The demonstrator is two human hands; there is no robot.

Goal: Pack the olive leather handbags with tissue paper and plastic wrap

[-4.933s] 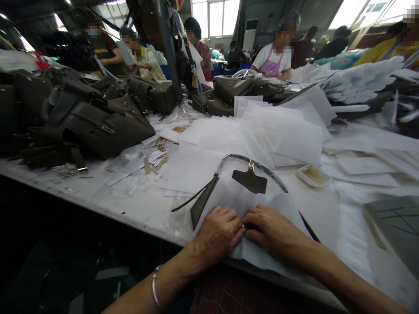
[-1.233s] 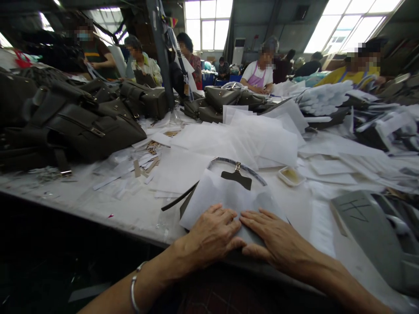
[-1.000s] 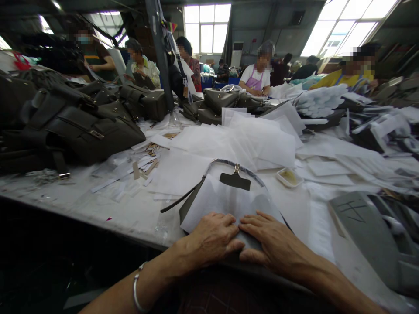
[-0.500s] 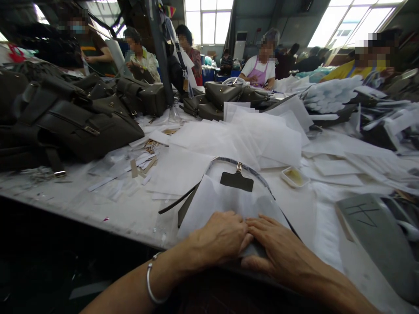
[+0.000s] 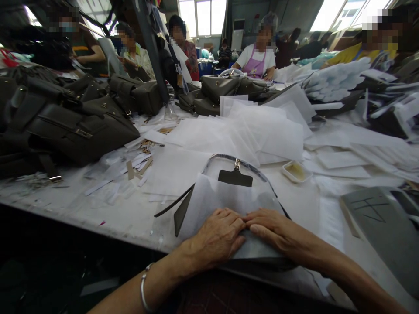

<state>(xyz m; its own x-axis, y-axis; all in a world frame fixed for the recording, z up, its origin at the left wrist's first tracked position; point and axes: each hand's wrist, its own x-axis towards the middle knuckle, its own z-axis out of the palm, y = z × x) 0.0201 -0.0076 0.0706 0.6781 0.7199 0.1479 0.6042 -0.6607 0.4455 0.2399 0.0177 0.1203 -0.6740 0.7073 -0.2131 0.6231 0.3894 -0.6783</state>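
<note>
A dark olive handbag lies on the table before me; its side panel (image 5: 183, 211) shows at the left. Over its front is a thin white sheet (image 5: 212, 196). Beyond the sheet's far edge are a dark flap tab (image 5: 235, 178) with a metal clasp and an arched handle (image 5: 260, 172) in clear wrap. My left hand (image 5: 220, 233) presses down on the sheet, fingers laid over it and slightly bent. Beside it, fingertips nearly touching, my right hand (image 5: 271, 229) rests with its fingers stretched out on the sheet. Neither hand visibly grips anything.
More white sheets (image 5: 275, 131) lie in a loose pile behind the bag. Dark bags (image 5: 72, 117) are heaped at left. A small dish of yellowish stuff (image 5: 296, 171) and a grey marked panel (image 5: 376, 226) are at right. Several people work across the table.
My right hand has shifted slightly up and right, its fingers now closer together. My left hand has slid a little left and down. More of the bag's near edge shows below the hands.
</note>
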